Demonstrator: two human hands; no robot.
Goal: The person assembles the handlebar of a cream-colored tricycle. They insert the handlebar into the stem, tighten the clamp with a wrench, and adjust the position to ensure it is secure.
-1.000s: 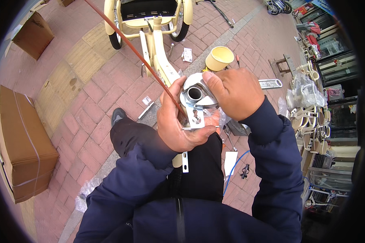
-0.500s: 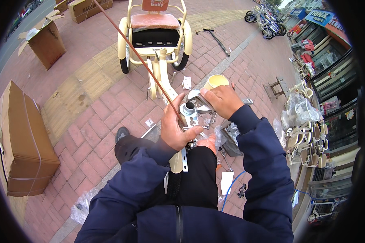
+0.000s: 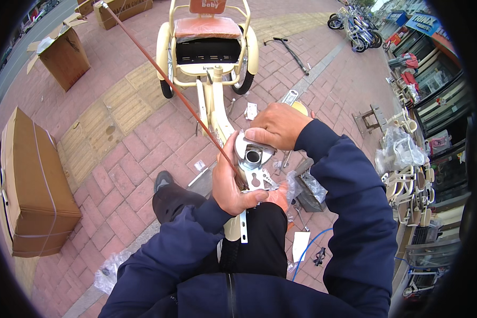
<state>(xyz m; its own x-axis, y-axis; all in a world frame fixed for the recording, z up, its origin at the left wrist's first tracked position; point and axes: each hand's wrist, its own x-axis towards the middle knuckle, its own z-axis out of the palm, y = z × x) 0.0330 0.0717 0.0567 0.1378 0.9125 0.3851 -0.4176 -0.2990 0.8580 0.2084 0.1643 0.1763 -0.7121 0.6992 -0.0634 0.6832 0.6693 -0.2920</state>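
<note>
My right hand is closed round a silver wrench, whose handle end sticks out beyond the knuckles. Its broad head lies round a steel tube at the front of a cream tricycle frame. Against the near side of that tube, my left hand wraps a silver slotted bracket, thumb over its lower edge. A thin reddish-brown rod or cable slants up from beside the left fingers. My palm hides part of the bracket.
Ahead stands the tricycle's rear seat. A yellow cup is behind my right hand, and a grey box with plastic lies beside my knee. Cartons stand left; a hand pump lies far right, and cream parts are piled right.
My right hand has swung the wrench, its handle end moving from the right to farther ahead. Its head has come round the tube. My left hand stays on the bracket.
</note>
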